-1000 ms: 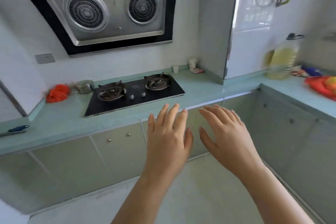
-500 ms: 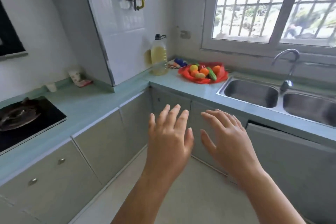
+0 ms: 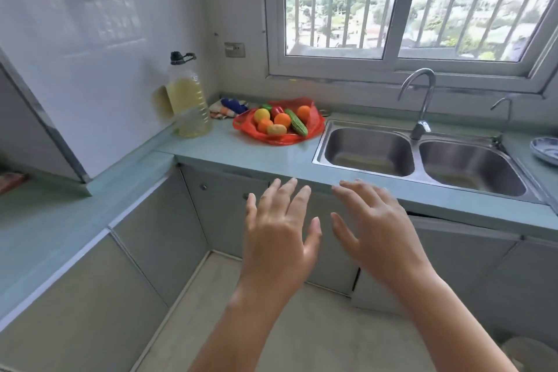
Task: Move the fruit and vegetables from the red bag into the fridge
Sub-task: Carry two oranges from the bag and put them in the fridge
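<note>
Red bag (image 3: 279, 137) ahead, slightly left, well apart; left hand (image 3: 279, 229) probably nearer; right hand (image 3: 374, 226) likewise spread, empty.

Red bag (image 3: 314, 127) – open, produce (image 3: 279, 122) heaped inside.

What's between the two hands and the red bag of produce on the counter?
In the head view, only the counter's front edge and a bare strip of countertop separate the left hand and right hand from the red bag.
</note>
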Demonstrator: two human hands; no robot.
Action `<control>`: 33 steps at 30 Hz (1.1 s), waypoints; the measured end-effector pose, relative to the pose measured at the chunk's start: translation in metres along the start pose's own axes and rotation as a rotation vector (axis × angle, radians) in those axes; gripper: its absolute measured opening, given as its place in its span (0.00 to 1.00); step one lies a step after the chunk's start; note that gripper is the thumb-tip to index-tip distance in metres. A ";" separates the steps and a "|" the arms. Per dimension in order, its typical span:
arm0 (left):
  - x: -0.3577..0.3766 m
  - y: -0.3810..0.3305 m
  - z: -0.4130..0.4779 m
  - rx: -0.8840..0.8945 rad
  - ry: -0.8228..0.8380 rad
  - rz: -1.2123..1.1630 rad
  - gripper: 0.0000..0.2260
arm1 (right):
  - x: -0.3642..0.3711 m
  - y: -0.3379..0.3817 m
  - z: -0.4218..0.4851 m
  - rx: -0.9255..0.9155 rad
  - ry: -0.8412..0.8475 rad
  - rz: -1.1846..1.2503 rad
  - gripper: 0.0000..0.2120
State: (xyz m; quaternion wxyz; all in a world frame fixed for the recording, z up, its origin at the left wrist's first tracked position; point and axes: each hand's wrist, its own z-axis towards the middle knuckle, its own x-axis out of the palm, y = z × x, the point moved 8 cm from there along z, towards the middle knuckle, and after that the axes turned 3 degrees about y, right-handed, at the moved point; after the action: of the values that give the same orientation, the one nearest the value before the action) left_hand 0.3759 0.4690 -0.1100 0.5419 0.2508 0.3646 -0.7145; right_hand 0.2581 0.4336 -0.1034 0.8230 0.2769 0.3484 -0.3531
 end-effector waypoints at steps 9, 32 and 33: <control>0.037 0.131 0.101 -0.047 -0.023 -0.030 0.20 | 0.094 0.019 0.134 0.001 -0.003 -0.018 0.17; 0.221 0.335 0.344 -0.049 0.186 -0.086 0.22 | 0.323 -0.081 0.384 0.144 0.105 0.075 0.18; 0.231 0.342 0.354 -0.055 0.200 -0.100 0.22 | 0.331 -0.087 0.395 0.149 0.106 0.075 0.18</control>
State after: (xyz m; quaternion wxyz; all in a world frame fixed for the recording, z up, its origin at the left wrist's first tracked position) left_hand 0.6504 0.0015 -0.1538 0.4731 0.2872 0.4484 -0.7018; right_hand 0.5078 -0.0239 -0.1375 0.7931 0.3685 0.3534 -0.3321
